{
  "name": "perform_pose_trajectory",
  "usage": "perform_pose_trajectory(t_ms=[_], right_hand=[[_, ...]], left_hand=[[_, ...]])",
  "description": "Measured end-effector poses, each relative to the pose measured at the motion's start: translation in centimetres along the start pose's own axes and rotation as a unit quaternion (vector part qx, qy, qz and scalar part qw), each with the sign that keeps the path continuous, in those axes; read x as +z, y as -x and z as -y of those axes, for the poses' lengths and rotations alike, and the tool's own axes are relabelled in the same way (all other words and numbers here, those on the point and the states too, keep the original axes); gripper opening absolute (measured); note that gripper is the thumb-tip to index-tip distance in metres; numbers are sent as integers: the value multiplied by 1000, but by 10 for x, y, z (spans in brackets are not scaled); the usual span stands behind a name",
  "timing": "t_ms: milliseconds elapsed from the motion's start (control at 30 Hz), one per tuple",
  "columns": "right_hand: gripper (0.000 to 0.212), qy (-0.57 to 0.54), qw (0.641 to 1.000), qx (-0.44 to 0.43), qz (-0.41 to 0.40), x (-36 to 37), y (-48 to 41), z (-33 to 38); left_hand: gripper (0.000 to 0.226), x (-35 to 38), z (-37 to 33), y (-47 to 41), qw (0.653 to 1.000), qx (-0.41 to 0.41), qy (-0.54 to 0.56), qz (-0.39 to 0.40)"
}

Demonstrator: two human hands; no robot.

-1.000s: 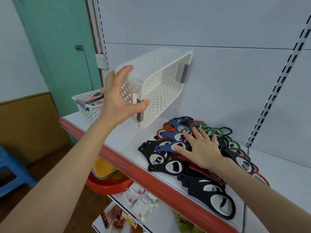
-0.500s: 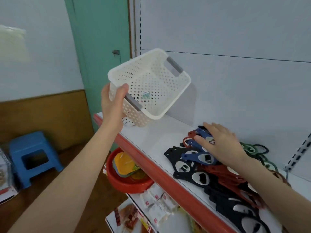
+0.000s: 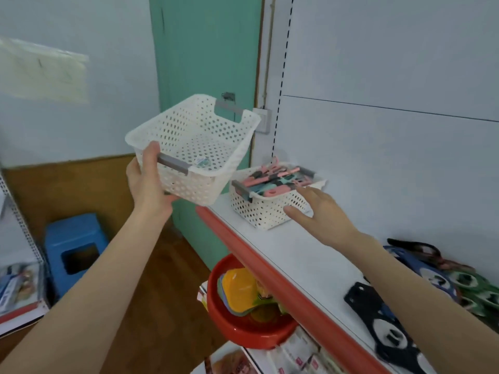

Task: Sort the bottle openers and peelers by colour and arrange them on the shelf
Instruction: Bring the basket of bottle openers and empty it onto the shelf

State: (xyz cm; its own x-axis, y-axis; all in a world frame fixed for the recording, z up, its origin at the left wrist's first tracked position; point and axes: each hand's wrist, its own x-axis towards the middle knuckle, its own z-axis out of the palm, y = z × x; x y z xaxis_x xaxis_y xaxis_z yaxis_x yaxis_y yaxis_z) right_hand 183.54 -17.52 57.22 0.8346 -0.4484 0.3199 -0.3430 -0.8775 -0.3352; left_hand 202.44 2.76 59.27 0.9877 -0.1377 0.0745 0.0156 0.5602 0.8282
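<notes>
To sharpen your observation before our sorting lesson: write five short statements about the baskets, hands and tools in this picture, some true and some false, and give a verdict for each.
1. The lifted basket in the left hand holds no tools. True.
2. The shelf basket is empty. False: it holds pink and teal peelers.
3. The right hand grips a bottle opener. False: it is open, holds nothing, and is held out toward the shelf basket.
4. The bottle openers lie in a pile on the shelf. True.
5. The bowl under the shelf is blue. False: the bowl is red.
</notes>
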Motion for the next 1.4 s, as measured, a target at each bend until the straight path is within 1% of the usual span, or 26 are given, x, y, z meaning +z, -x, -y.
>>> perform_pose_trajectory(t_ms=[133, 233, 300, 400, 533, 633, 700, 800, 900, 1100, 1233, 1300, 1400], right_hand=[[72, -6, 999, 42, 14, 21, -40, 13], [73, 27, 998, 56, 27, 37, -59, 22], [67, 50, 996, 60, 32, 45, -67, 27], [52, 73, 995, 54, 27, 54, -73, 31], [40, 77, 997, 22, 18, 58, -73, 32], [35, 116, 993, -7, 27, 56, -70, 36], [35, 150, 988, -18, 33, 55, -70, 36], [39, 156, 987, -4, 26, 55, -68, 33], [41, 173, 985, -12, 23, 53, -62, 29], [42, 196, 980, -4, 20, 40, -40, 19], [42, 166, 986, 4, 12, 37, -30, 11], [40, 108, 994, 5, 0, 38, -30, 9], [43, -21, 999, 32, -34, 35, -29, 8]], left_hand=[[52, -21, 3, -45, 1000, -24, 1, -6], [55, -32, 11, -70, 999, -42, -7, 0], [53, -35, 19, -83, 998, -57, -13, 8], [48, -37, 31, -93, 996, -79, -19, 19], [48, -37, 44, -99, 994, -101, -18, 29], [41, -37, 48, -102, 994, -105, -25, 29], [37, -37, 50, -103, 994, -106, -26, 29], [41, -37, 51, -100, 993, -112, -27, 26], [45, -36, 53, -97, 992, -116, -34, 23], [43, -23, 58, -88, 991, -122, -37, 33], [41, -10, 60, -80, 991, -121, -32, 37], [44, -7, 59, -80, 992, -118, -35, 31], [46, -7, 59, -79, 992, -120, -37, 27]])
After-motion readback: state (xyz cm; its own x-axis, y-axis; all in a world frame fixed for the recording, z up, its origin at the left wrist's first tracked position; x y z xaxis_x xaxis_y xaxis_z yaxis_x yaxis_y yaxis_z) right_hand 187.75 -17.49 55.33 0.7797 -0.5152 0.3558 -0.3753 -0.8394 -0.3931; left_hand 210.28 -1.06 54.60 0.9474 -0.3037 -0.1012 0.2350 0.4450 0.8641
